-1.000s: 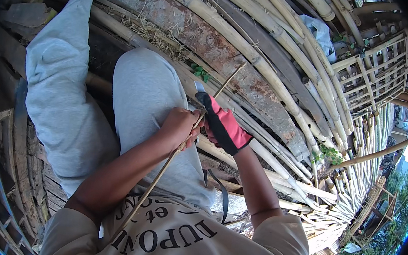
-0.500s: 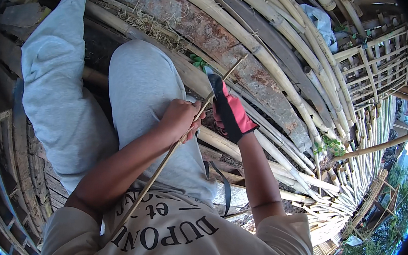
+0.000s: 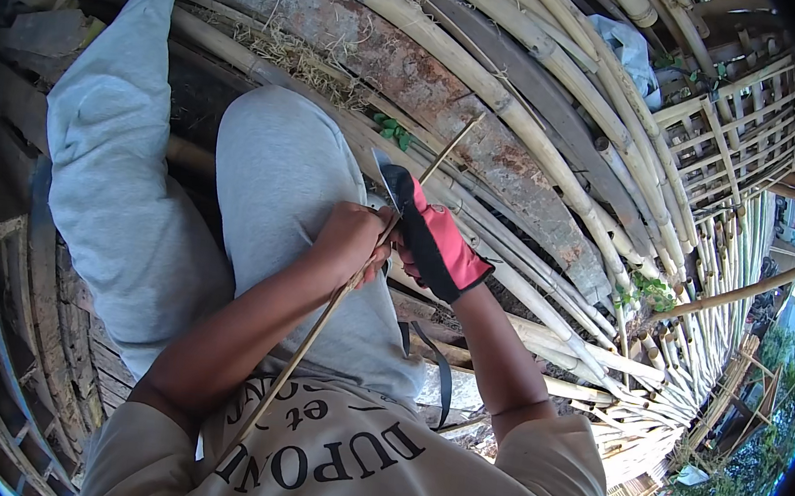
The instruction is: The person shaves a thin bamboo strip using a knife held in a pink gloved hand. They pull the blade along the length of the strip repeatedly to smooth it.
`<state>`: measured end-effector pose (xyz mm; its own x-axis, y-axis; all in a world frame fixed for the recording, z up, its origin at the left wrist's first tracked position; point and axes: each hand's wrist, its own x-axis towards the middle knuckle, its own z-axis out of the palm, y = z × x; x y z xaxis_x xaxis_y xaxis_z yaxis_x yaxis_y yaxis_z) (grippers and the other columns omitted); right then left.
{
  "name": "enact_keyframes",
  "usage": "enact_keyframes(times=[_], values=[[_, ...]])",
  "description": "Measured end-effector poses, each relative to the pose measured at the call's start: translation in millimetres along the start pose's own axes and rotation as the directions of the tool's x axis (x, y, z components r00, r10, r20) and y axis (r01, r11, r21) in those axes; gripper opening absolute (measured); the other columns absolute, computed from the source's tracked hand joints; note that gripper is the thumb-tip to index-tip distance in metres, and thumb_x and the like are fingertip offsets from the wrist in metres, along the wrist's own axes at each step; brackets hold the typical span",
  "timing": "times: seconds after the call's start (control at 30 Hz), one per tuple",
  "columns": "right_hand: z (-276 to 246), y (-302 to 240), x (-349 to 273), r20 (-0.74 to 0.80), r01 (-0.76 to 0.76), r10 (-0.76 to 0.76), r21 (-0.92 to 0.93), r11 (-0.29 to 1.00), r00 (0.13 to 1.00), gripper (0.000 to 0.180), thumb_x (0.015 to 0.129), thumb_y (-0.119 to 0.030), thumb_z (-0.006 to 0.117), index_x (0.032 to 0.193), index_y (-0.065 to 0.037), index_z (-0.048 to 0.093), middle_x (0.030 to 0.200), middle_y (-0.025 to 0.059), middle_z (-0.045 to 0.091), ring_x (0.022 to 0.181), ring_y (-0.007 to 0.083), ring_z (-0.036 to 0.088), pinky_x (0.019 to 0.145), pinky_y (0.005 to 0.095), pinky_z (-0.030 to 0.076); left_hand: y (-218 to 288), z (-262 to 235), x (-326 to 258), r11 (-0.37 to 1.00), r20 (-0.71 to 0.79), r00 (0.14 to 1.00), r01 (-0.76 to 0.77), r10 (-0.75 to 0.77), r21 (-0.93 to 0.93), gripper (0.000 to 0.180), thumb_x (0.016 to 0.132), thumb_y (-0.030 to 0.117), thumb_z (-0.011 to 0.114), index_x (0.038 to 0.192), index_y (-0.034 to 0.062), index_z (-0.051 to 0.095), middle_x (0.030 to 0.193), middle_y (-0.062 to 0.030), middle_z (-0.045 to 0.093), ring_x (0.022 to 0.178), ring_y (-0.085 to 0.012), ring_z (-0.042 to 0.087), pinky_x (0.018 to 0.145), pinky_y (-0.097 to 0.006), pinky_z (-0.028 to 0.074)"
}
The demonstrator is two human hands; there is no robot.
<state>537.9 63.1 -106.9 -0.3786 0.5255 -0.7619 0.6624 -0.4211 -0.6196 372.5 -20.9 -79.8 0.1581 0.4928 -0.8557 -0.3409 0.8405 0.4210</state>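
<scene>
My bare left hand is closed around a long, thin bamboo strip, over my right thigh. The strip slants from my shirt up past both hands, its far tip standing free above the bamboo poles. My right hand, in a red and black glove, grips a knife. Part of the flat metal blade shows beside the glove; the handle is hidden in it. The blade lies against or very near the strip, just beyond my left fingers. Both hands are almost touching.
Long bamboo poles lie side by side ahead, with a weathered plank among them. A lattice bamboo frame stands at far right, near a pale plastic bag. A black strap hangs by my hip. Old timber lies left.
My right hand with the knife has slid back along the strip, down and left, close against my left hand. My left hand has barely moved and keeps hold of the strip.
</scene>
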Motion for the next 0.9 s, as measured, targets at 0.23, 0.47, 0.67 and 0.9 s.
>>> enact_keyframes(times=[0.23,0.47,0.67,0.9], values=[[4.9,-18.5,-25.2,0.003,0.202,-0.204,-0.13,0.971,0.979,0.052,0.102,-0.027,0.051,0.151,-0.013,0.04,0.066,0.0077,0.062,0.053,0.0193,0.062,0.048,0.0327,0.048,6.5,5.0,-6.6,0.999,0.0,1.0,0.011,-0.011,0.036,0.037,0.107,0.033,0.046,0.086,0.0055,0.058,0.052,0.0003,0.045,0.034,-0.0122,0.042,0.03,-0.031,0.03],[2.3,-1.3,-26.8,0.021,0.318,-0.318,-0.14,0.938,0.948,0.038,0.099,-0.03,0.055,0.13,-0.009,0.057,0.058,0.0035,0.054,0.045,0.0161,0.052,0.042,0.0303,0.041,12.0,6.6,-3.2,0.993,0.037,0.997,-0.072,0.069,0.098,0.039,0.107,0.035,0.046,0.091,0.0032,0.061,0.054,0.0017,0.046,0.035,-0.0115,0.043,0.03,-0.029,0.031],[2.9,7.0,-22.7,-0.046,-0.036,0.084,0.629,0.777,0.995,0.025,0.104,-0.038,0.052,0.098,-0.016,0.06,0.057,-0.0064,0.041,0.043,0.0053,0.035,0.038,0.025,0.024,6.4,8.4,-3.0,0.992,0.112,0.99,-0.091,0.081,0.088,0.043,0.108,0.035,0.042,0.102,-0.0006,0.064,0.059,0.0005,0.051,0.037,-0.0105,0.047,0.032,-0.028,0.035],[-8.2,-21.6,-46.1,0.02,0.004,-0.019,0.57,0.822,1.0,0.042,0.104,-0.021,0.049,0.145,-0.02,0.058,0.059,-0.0095,0.036,0.047,0.004,0.03,0.043,0.0234,0.023,11.4,1.1,-15.9,0.989,0.179,0.983,-0.072,0.048,0.131,0.046,0.109,0.042,0.04,0.114,0.0011,0.06,0.07,-0.0018,0.059,0.052,-0.0138,0.062,0.041,-0.028,0.048]])
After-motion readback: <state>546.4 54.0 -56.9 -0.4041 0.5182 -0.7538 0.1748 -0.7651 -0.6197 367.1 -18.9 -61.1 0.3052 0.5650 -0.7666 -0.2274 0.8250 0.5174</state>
